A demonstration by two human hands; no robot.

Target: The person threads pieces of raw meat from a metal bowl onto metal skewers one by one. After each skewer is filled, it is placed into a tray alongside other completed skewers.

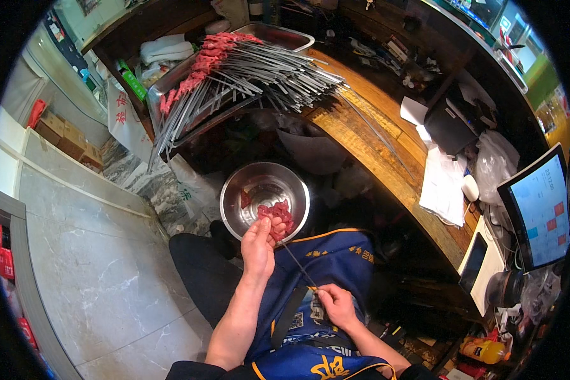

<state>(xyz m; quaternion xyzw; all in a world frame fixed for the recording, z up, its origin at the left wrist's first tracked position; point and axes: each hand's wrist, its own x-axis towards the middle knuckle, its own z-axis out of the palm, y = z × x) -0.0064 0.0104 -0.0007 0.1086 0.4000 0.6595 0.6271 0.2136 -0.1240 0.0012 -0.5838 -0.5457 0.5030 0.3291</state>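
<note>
My left hand (258, 244) is curled over the near rim of a stainless steel bowl (237, 183), its fingers closed on raw red meat at the far end of a thin metal skewer (298, 263). The near end of that skewer is pinched in my right hand (337, 304), above the blue apron (346, 247) on my lap. Pieces of raw meat (280, 208) lie in the bowl beyond my left fingertips, and a smaller meat piece (245, 199) clings near its left wall. My fingers hide the skewer's tip.
Metal trays (308, 42) hold many skewers (285, 76) threaded with raw meat (201, 66) at one end. Loose skewers (377, 130) lie on the curved wooden counter (361, 137). To the right stand white papers (441, 185), a phone (473, 261) and a lit monitor (539, 209).
</note>
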